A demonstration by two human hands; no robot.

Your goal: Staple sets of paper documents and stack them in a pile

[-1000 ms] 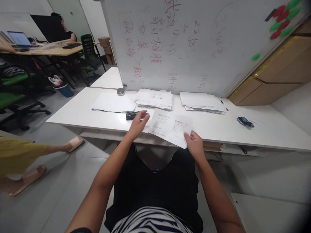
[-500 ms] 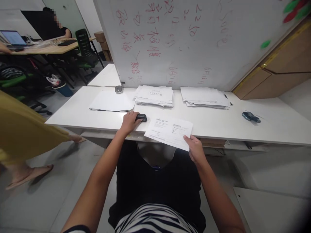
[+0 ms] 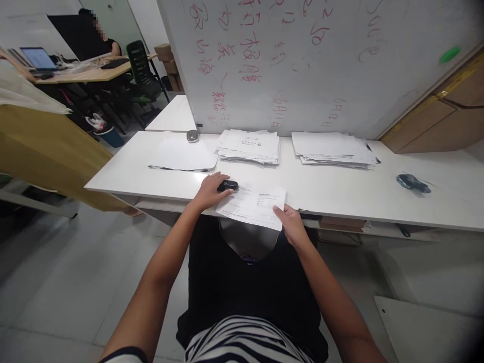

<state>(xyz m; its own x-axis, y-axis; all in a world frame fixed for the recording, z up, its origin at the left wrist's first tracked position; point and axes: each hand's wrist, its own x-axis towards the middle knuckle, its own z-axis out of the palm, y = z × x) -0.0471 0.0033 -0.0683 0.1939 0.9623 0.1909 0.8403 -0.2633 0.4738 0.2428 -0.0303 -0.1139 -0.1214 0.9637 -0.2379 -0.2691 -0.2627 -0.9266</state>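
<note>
My left hand [image 3: 213,191] is closed around the back of a small black stapler [image 3: 231,185], which rests on the white desk near its front edge. Between thumb and fingers, my right hand [image 3: 290,222] pinches the right edge of a printed sheet of paper [image 3: 252,207]. The sheet's left corner lies at the stapler's front end, close to my left thumb; whether it is inside the jaw I cannot tell. Part of the sheet sticks out over the desk's front edge, above my lap.
Behind my hands lie a left paper stack [image 3: 247,146], a right paper stack [image 3: 333,149] and flat white sheets [image 3: 181,154]. A round grey object [image 3: 192,135] stands at the back; a dark bluish object [image 3: 413,183] lies right. A whiteboard [image 3: 280,70] rises behind. Someone in a yellow skirt [image 3: 56,151] is at left.
My right hand has moved left with the sheet, bringing its left part to the stapler. My left hand stays on the stapler. The view has shifted slightly, and the person at left has moved.
</note>
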